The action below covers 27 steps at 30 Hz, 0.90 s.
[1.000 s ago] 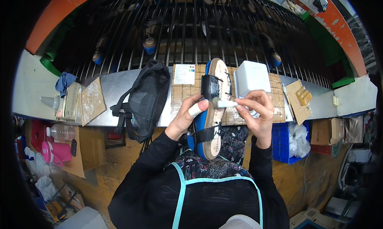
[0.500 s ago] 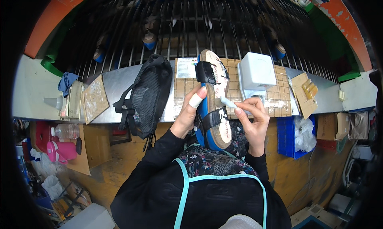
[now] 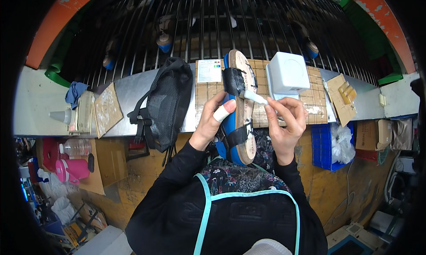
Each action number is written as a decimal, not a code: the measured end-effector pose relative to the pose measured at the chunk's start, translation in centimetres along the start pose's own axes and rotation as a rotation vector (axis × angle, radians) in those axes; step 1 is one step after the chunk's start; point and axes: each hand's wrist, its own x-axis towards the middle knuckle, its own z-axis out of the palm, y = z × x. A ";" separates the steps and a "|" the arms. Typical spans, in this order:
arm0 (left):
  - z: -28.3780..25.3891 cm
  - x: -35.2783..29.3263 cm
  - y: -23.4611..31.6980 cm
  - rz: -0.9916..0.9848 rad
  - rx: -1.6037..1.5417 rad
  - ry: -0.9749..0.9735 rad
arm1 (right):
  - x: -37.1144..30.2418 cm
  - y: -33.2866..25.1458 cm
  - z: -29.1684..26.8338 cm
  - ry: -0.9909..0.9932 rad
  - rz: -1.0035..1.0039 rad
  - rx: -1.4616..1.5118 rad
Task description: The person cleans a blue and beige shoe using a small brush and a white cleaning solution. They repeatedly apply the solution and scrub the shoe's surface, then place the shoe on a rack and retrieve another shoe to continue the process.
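Left hand (image 3: 212,121): half curled, holding the cork-soled sandal (image 3: 241,110), thumb on its side
Right hand (image 3: 286,124): nearly closed, pinching a small white brush (image 3: 256,98)
Sandal: at 12 o'clock from the flowery apron (image 3: 250,181)
White box (image 3: 288,73): at 2 o'clock from the sandal

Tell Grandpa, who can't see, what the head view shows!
A person's left hand holds a blue-and-tan sandal with black straps; the right hand holds a slim white tool near them. A black mesh bag lies left, a white boxy container right.
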 end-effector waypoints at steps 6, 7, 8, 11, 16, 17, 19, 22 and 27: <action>-0.5 0.5 0.0 -0.012 -0.010 -0.029 | -0.8 0.7 -0.4 -0.106 0.078 0.151; -0.6 0.6 0.1 -0.008 0.011 -0.047 | -1.0 0.8 -0.5 -0.113 0.089 0.175; -0.6 0.8 0.1 -0.001 0.021 -0.042 | -1.1 0.8 -0.6 -0.119 0.091 0.179; -0.5 1.0 0.1 0.018 0.035 -0.025 | -1.6 0.9 -0.9 -0.138 0.104 0.195; 0.2 1.5 0.3 0.047 -0.049 0.025 | -1.9 1.0 -1.6 -0.173 0.134 0.223; 0.2 1.6 0.4 0.032 -0.043 0.027 | -2.0 1.0 -1.7 -0.177 0.127 0.233; 0.3 1.9 0.7 0.011 -0.034 0.012 | -2.2 1.1 -1.9 -0.188 0.123 0.239; 0.5 2.3 0.7 0.024 -0.062 0.009 | -2.5 1.3 -2.2 -0.200 0.110 0.236; 0.5 2.6 0.9 -0.017 -0.119 0.012 | -2.8 1.4 -3.0 -0.223 0.083 0.200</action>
